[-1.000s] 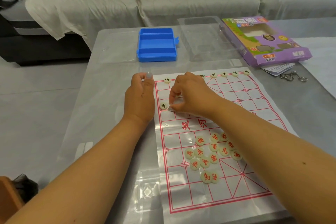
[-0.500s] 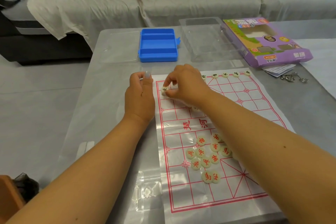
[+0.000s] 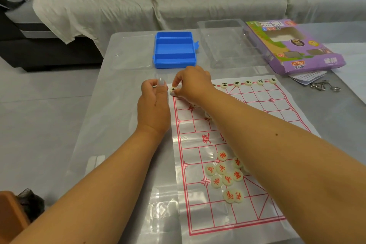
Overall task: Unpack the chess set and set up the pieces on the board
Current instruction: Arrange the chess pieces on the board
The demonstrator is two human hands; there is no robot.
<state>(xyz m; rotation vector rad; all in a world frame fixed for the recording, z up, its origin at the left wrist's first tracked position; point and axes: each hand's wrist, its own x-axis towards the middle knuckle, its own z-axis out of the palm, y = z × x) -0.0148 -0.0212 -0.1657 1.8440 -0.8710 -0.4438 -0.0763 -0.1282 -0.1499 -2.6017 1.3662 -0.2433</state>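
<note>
1. Right hand (image 3: 193, 81) has a dark-lettered piece (image 3: 173, 90) pinched between thumb and forefinger, right at the far-left corner of the board (image 3: 200, 220). That's the end spot of the back row, so I'd say she's seating it there.
2. Left hand (image 3: 153, 103) sits just beside the pinch, off the sheet's edge, fingers curled in. Whether it holds pieces, I can't tell from here.
3. To the right of the grip, along the same far edge, a row of dark-lettered pieces (image 3: 248, 82) lines up on the grid, well spaced. Some are hidden behind her hand.
4. Nearer than the grip, under her forearm, the red-lettered pieces (image 3: 223, 174) lie in a loose heap, touching each other, not yet sorted.
5. The pieces themselves: small cream discs, flat, glossy, one character on top.
6. Beyond the grip, the blue case (image 3: 174, 49) lies open and looks empty, the purple box (image 3: 293, 45) off to its right.
</note>
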